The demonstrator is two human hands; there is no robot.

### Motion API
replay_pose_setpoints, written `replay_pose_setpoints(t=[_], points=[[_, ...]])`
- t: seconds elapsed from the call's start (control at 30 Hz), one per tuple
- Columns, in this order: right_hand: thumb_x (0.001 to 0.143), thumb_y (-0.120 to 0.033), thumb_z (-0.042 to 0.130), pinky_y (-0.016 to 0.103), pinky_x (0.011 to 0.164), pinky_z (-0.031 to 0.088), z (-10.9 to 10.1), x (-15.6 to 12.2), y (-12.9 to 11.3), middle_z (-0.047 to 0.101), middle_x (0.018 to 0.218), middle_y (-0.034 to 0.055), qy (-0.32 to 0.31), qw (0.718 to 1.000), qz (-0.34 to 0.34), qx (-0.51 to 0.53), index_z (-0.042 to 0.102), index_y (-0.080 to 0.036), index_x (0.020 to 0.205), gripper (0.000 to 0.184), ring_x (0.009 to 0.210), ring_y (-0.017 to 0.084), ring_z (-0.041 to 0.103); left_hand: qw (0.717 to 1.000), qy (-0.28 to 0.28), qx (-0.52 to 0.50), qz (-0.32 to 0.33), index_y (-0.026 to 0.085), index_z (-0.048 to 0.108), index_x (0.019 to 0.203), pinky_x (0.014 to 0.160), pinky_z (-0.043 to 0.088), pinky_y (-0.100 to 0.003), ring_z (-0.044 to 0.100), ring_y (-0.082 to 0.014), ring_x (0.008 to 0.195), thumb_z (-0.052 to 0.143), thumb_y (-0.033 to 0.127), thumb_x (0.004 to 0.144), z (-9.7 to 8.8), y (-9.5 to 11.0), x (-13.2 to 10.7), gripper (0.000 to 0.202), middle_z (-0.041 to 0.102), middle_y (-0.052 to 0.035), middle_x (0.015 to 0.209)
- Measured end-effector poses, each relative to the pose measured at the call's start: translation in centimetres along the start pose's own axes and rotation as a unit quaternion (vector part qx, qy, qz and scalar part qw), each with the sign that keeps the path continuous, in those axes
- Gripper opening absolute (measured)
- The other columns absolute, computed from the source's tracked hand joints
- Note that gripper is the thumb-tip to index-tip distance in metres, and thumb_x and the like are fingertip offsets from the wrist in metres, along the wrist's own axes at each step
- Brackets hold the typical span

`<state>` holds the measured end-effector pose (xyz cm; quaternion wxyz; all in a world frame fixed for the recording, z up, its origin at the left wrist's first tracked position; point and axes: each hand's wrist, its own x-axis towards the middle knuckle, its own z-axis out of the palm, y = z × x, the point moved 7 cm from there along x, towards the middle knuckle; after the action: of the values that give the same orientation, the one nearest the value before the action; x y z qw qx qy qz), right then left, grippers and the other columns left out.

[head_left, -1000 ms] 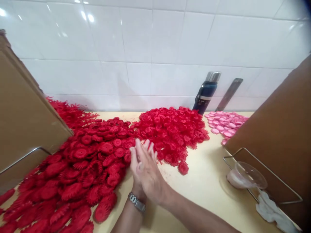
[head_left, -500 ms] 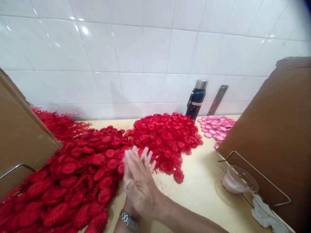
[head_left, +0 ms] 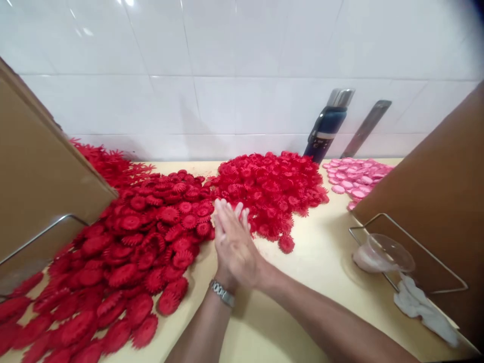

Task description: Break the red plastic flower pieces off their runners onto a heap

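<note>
My right hand (head_left: 240, 252) hides much of my left hand (head_left: 221, 258); cardboard panel (head_left: 45, 151) cut off by left edge; bottle (head_left: 325, 128) markings too small to read.

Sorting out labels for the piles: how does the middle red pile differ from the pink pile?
Colour: the middle red pile is bright red; the pink pile is pale pink.
Edges: the red pile's pieces are toothed; the pink pile's look smoother.
Shape: the red pile is heaped higher; the pink pile looks flatter, partly hidden by the right brown panel.
Shared: both are loose, roundish pieces on the tabletop.
</note>
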<state>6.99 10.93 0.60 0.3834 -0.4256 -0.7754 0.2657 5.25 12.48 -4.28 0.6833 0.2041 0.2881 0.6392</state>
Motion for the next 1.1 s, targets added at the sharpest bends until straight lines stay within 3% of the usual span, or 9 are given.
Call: replay_pose_setpoints(t=[0.13,0.23,0.4,0.5,0.6,0.73,0.87,0.97,1.1], points=[[0.092,-0.050,0.011,0.057,0.108,-0.008,-1.3,2.4,2.9,0.023,0.148,0.0029,0.032,0.998,0.058,0.007,0.002,-0.026,0.144,0.058,0.139,0.022,0.004,1.000,-0.023,-0.016,0.003,0.033,0.050,0.125,0.105,0.032,-0.036,0.033,-0.0198,0.131,0.034,0.064,0.079,1.3,-0.6,0.0,0.057,0.045,0.0014,0.137],[0.092,-0.051,0.012,0.060,0.106,-0.010,-1.1,1.7,4.3,0.021,0.149,-0.0004,0.032,0.998,0.047,-0.024,0.005,-0.030,0.144,0.056,0.139,0.023,0.003,0.997,-0.045,-0.055,-0.005,0.029,0.051,0.124,0.105,0.032,-0.037,0.036,-0.0206,0.129,0.034,0.065,0.079,1.5,-0.2,0.3,0.059,0.046,-0.0018,0.137],[0.093,-0.049,0.012,0.055,0.110,0.001,0.3,-0.7,2.3,0.012,0.151,-0.0012,0.019,1.000,-0.009,-0.020,0.001,-0.031,0.144,0.055,0.139,0.022,0.006,0.997,0.008,-0.074,-0.037,0.034,0.051,0.122,0.104,0.032,-0.037,0.038,-0.0190,0.128,0.033,0.062,0.082,-0.3,-0.2,0.6,0.053,0.046,-0.0002,0.137],[0.093,-0.048,0.008,0.054,0.110,-0.002,-0.8,0.7,1.9,0.014,0.150,-0.0039,0.056,0.998,-0.002,-0.018,0.000,-0.034,0.143,0.052,0.139,0.020,0.004,0.997,-0.022,-0.059,-0.041,0.032,0.057,0.116,0.099,0.038,-0.037,0.047,-0.0208,0.121,0.039,0.055,0.083,0.5,-0.9,0.4,0.045,0.052,-0.0008,0.130],[0.092,-0.052,0.013,0.056,0.109,-0.006,-2.9,2.5,3.0,0.025,0.148,-0.0019,0.102,0.994,0.016,-0.023,0.016,-0.031,0.142,0.054,0.139,0.022,0.006,0.994,-0.029,-0.075,-0.070,0.022,0.064,0.104,0.086,0.047,-0.032,0.060,-0.0193,0.100,0.047,0.043,0.083,1.3,-2.0,0.3,0.035,0.065,-0.0059,0.109],[0.093,-0.047,0.022,0.049,0.110,0.020,-5.1,2.6,4.8,0.047,0.135,0.0044,0.121,0.990,0.041,0.065,0.040,-0.025,0.133,0.049,0.130,0.021,0.035,0.987,0.051,-0.093,-0.120,0.015,0.065,0.074,0.063,0.051,-0.021,0.058,-0.0083,0.054,0.050,0.023,0.084,0.0,-3.2,0.7,0.020,0.065,-0.0005,0.063],[0.090,-0.042,0.037,0.036,0.081,0.052,-6.7,1.0,5.9,0.060,0.116,0.0072,0.116,0.981,0.082,0.133,0.054,-0.021,0.118,0.039,0.094,0.019,0.062,0.987,0.064,-0.078,-0.127,0.012,0.062,0.069,0.061,0.053,-0.025,0.059,-0.0108,0.055,0.044,0.023,0.087,-0.5,-2.8,0.8,0.028,0.065,-0.0046,0.064],[0.086,-0.033,0.046,0.033,0.073,0.054,-8.4,-0.3,5.9,0.063,0.102,0.0070,0.120,0.987,0.069,0.078,0.060,-0.018,0.105,0.028,0.084,0.018,0.063,0.991,0.038,-0.066,-0.110,0.010,0.062,0.077,0.063,0.053,-0.027,0.064,-0.0154,0.069,0.042,0.027,0.087,0.1,-1.8,0.5,0.028,0.067,-0.0092,0.075],[0.078,-0.020,0.057,0.035,0.079,0.049,-8.3,-1.5,4.6,0.062,0.095,0.0070,0.038,0.995,-0.071,-0.060,0.062,-0.018,0.098,0.020,0.089,0.019,0.058,0.994,0.029,-0.050,-0.098,0.012,0.062,0.090,0.055,0.048,-0.019,0.062,-0.0122,0.070,0.042,0.029,0.087,1.0,-1.0,0.0,0.026,0.065,-0.0069,0.084]])
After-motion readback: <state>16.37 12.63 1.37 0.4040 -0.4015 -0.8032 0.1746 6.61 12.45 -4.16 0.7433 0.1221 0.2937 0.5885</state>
